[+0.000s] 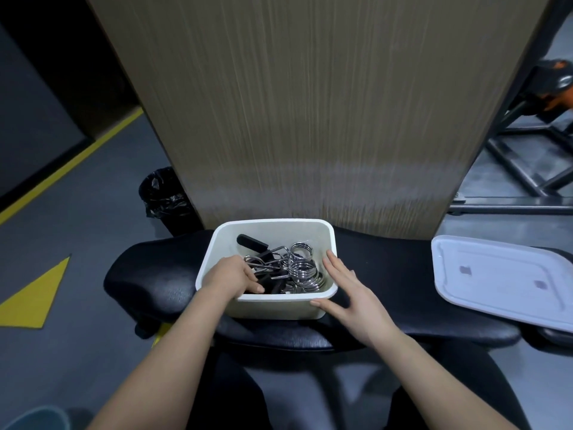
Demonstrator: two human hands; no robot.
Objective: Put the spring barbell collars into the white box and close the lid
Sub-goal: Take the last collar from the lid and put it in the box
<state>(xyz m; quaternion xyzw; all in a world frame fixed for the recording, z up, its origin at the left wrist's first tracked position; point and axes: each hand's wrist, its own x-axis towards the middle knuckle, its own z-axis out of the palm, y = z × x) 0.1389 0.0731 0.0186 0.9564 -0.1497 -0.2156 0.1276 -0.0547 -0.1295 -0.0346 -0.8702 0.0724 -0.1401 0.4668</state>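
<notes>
The white box (273, 307) stands open on a black padded bench (387, 283). Inside lie several chrome spring barbell collars (302, 270) with black handle grips. My left hand (231, 276) reaches over the box's left wall, its fingers curled down among the collars' black handles; whether it grips one I cannot tell. My right hand (347, 293) lies flat with fingers spread against the box's right near corner, thumb along the front rim. The white lid (502, 279) lies apart at the bench's right end, tilted and overhanging the edge.
A tall wood-grain panel (310, 103) rises right behind the box. A black bin with a liner (166, 197) stands on the grey floor at the left, near yellow floor markings (34, 296). Black metal gym frame bars (521, 169) fill the right background.
</notes>
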